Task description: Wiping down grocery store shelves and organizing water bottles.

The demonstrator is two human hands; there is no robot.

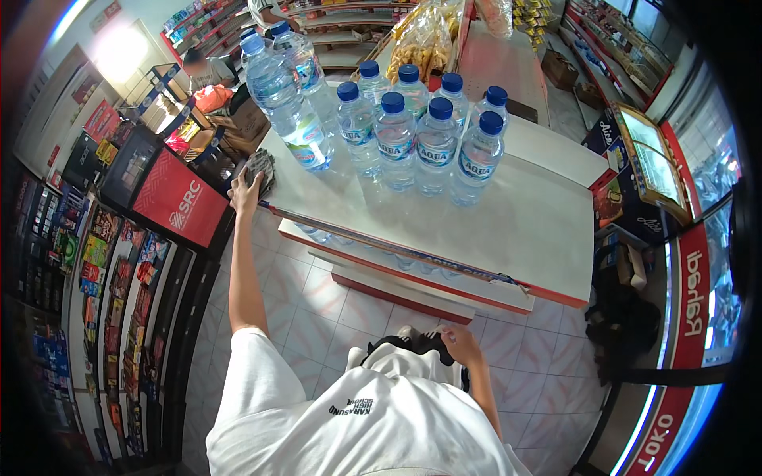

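My left hand is stretched out to the left end of a white shelf top, its fingers pressed on a crumpled grey cloth. Just right of the cloth stand two large clear water bottles with blue caps. Beside them is a group of several small Aqua water bottles, upright, with dark blue caps. My right hand hangs low by my body, below the shelf's front edge, fingers loosely curled; no object shows in it.
Lower shelves with more bottles lie under the top. Snack racks stand at left, a glass-door cooler at right. Bagged snacks are behind the bottles. A seated person and another person are farther back.
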